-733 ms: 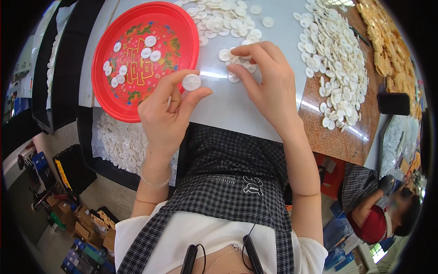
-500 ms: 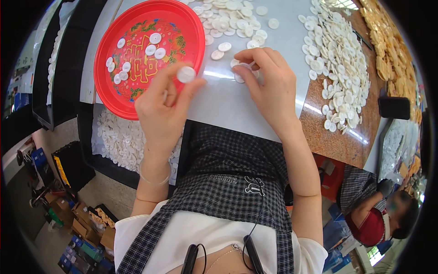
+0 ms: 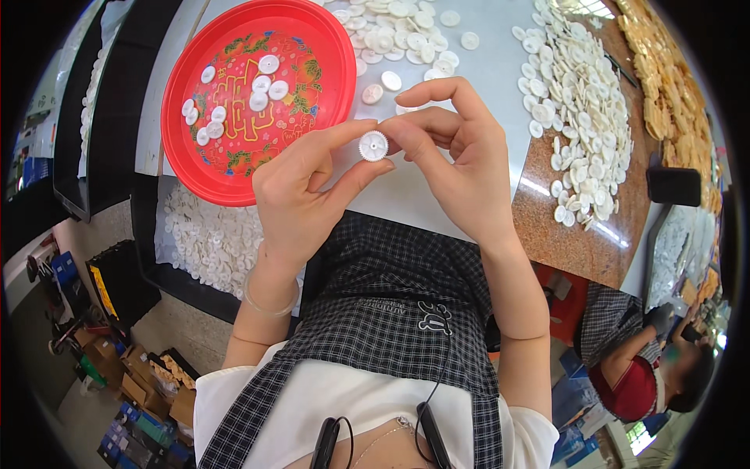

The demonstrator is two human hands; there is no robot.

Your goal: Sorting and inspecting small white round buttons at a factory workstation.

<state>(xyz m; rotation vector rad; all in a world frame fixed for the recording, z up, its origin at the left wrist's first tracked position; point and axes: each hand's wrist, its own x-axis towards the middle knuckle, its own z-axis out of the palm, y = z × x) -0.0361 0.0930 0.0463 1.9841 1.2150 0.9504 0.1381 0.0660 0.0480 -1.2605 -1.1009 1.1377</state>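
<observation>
A small white plastic gear (image 3: pixel 373 146) with a toothed rim and a hub at its centre faces me above the table. My left hand (image 3: pixel 297 184) pinches it between thumb and index finger. Against its upper right edge are the thumb and a bent finger of my right hand (image 3: pixel 469 160), whose index finger arches apart above. Beyond my fingers, a few white discs (image 3: pixel 391 80) lie loose near a larger heap (image 3: pixel 394 35). Left of my left hand is a round red tray (image 3: pixel 178 144) with several white gears (image 3: pixel 258 101) scattered in it.
A long pile of white discs (image 3: pixel 586 117) covers part of the brown board at right, beside a dark phone-like object (image 3: pixel 674 185). Below the red tray sits a dark-edged bin of small white parts (image 3: pixel 207 242). Another person (image 3: pixel 637 375) sits at lower right.
My left hand has moved right and turned the gear to face me. The right hand has lifted off the loose discs and met the left at the gear. The tray has shifted slightly right.
</observation>
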